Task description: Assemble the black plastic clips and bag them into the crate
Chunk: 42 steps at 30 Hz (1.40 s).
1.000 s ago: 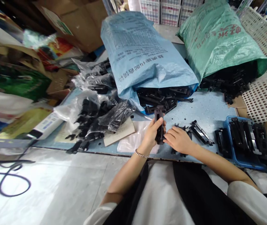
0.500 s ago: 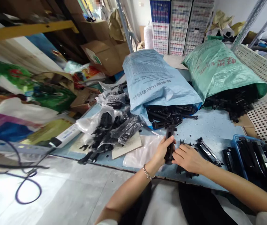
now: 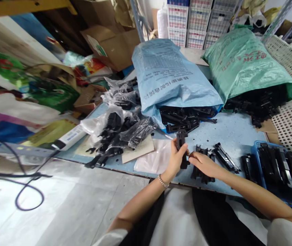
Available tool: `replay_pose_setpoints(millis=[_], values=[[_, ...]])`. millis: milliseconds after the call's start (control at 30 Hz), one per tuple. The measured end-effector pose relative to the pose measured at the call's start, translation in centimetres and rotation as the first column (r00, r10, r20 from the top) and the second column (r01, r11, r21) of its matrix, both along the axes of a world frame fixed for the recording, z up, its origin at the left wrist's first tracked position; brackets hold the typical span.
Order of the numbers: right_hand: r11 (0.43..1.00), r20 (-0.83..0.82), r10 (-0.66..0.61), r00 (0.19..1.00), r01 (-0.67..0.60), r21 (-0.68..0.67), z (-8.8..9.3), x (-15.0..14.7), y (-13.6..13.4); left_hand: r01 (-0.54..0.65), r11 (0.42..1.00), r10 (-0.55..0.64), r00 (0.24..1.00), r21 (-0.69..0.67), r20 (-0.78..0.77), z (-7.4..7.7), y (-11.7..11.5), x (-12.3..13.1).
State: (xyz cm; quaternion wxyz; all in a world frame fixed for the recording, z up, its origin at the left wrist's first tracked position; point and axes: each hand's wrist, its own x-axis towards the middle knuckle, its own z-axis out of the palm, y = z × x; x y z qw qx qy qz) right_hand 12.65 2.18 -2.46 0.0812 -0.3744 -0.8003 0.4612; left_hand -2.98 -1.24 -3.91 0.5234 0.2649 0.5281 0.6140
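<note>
My left hand (image 3: 176,160) is closed around a long black plastic part (image 3: 181,139), held upright above the near edge of the table. Close against the right side of that part is my right hand (image 3: 204,164), its fingers curled and pinched at the lower half; the exact contact of the fingertips is hard to see. Under and beside my right hand lies a small pile of similar black parts (image 3: 202,176). Further right, a black part with a shiny metal strip (image 3: 226,158) rests on the table.
A blue bag (image 3: 171,75) and a green bag (image 3: 248,65) spill black parts onto the blue table (image 3: 234,131). Several plastic-wrapped parts (image 3: 138,135) lie at left by a clear plastic sheet (image 3: 156,160). A blue basket (image 3: 260,145) of parts stands at right.
The view has tilted down a little. My left hand still holds the black part, and my right hand's fingers have drawn together into a tighter pinch at its side.
</note>
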Motion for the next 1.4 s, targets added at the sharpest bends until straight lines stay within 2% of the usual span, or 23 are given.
replay_pose_setpoints(millis=[67,100,133,200,267,333,367,400,467,533,567,633,733,833,900,967,1033,1100,1167,1233,1300,1333,1400], values=[[0.945,0.039,0.104,0.994,-0.111,0.307,0.6,0.3,-0.1,0.046,0.995,-0.03,0.983,-0.085,0.18,-0.3,0.1,0.1],[0.907,0.061,0.146,0.987,-0.159,0.391,0.6,0.3,-0.2,0.06,0.993,-0.036,0.973,-0.097,0.23,-0.4,0.1,0.2],[0.89,0.07,0.173,0.982,-0.186,0.417,0.6,0.3,-0.5,0.066,0.993,-0.041,0.968,-0.094,0.246,-0.4,0.0,0.3],[0.942,0.032,0.152,0.988,-0.154,0.297,0.0,0.2,-1.0,0.041,0.997,-0.027,0.977,-0.061,0.21,-0.4,-0.2,0.6],[0.998,-0.009,0.063,0.998,-0.063,0.008,-0.7,0.0,-1.3,-0.006,1.0,0.009,0.993,-0.028,0.115,-0.7,-0.4,0.6],[0.969,0.015,0.052,0.999,-0.046,-0.243,-0.8,-0.1,-1.0,-0.033,0.999,0.033,0.999,-0.009,-0.017,-1.4,-0.4,0.2],[0.963,0.038,0.072,0.997,-0.059,-0.262,-0.7,-0.1,-0.5,-0.04,0.999,0.04,0.995,-0.004,-0.089,-2.0,-0.3,-0.1],[0.977,0.064,0.088,0.994,-0.073,-0.2,-0.4,-0.2,0.2,-0.04,0.999,0.04,0.986,-0.002,-0.16,-2.8,-0.2,-0.3],[0.993,0.101,0.053,0.993,-0.063,0.095,0.3,-0.7,2.5,-0.003,1.0,0.001,0.962,-0.01,-0.272,-4.7,-0.1,-0.4],[0.91,0.092,-0.059,0.994,0.016,0.414,0.6,-1.8,5.5,0.081,0.996,-0.085,0.927,-0.027,-0.364,-6.7,-0.1,0.2],[0.855,0.084,-0.104,0.991,0.046,0.516,0.5,-2.5,7.2,0.123,0.992,-0.126,0.906,-0.032,-0.405,-7.6,-0.1,0.8],[0.771,0.122,-0.135,0.983,0.027,0.636,-0.2,-4.1,10.4,0.178,0.984,-0.163,0.863,-0.014,-0.478,-8.9,-0.3,2.0],[0.735,0.288,-0.129,0.949,-0.104,0.67,-1.5,-6.1,13.9,0.211,0.977,-0.159,0.834,0.039,-0.529,-9.5,-0.5,2.8],[0.739,0.368,-0.153,0.917,-0.141,0.659,-1.9,-6.7,14.6,0.199,0.979,-0.154,0.879,0.052,-0.451,-8.5,-0.1,1.4],[0.745,0.317,-0.19,0.929,-0.073,0.663,-1.8,-6.5,13.3,0.136,0.99,-0.119,0.952,0.04,-0.283,-7.3,0.5,-0.2],[0.763,0.199,-0.209,0.958,0.032,0.645,-1.4,-5.9,10.7,0.042,0.998,-0.038,0.996,0.057,-0.077,-5.7,1.2,-1.7],[0.804,0.072,-0.134,0.988,0.066,0.59,-0.8,-4.9,7.8,-0.063,0.992,0.054,0.994,0.107,0.093,-4.0,1.6,-2.6],[0.863,0.012,0.041,0.999,-0.042,0.504,0.3,-3.8,5.3,-0.107,0.985,0.081,0.979,0.133,0.186,-2.3,1.6,-2.9],[0.893,-0.013,0.124,0.992,-0.106,0.437,1.8,-2.6,3.9,-0.046,0.993,0.023,0.977,0.105,0.212,-0.8,1.0,-2.7],[0.893,-0.037,0.031,0.999,-0.011,0.449,3.4,-1.6,3.6,0.081,0.996,-0.088,0.974,0.042,0.209,0.4,0.1,-2.3],[0.861,-0.081,-0.087,0.993,0.116,0.496,4.5,-1.1,3.9,0.209,0.978,-0.201,0.961,-0.023,0.192,1.3,-0.6,-1.7],[0.856,-0.108,-0.107,0.988,0.147,0.495,4.8,-1.0,4.2,0.258,0.965,-0.246,0.953,-0.046,0.175,1.5,-0.9,-1.4],[0.91,-0.181,-0.104,0.978,0.167,0.38,4.8,-1.2,4.6,0.297,0.954,-0.291,0.952,-0.053,0.098,1.8,-1.1,-1.0]])
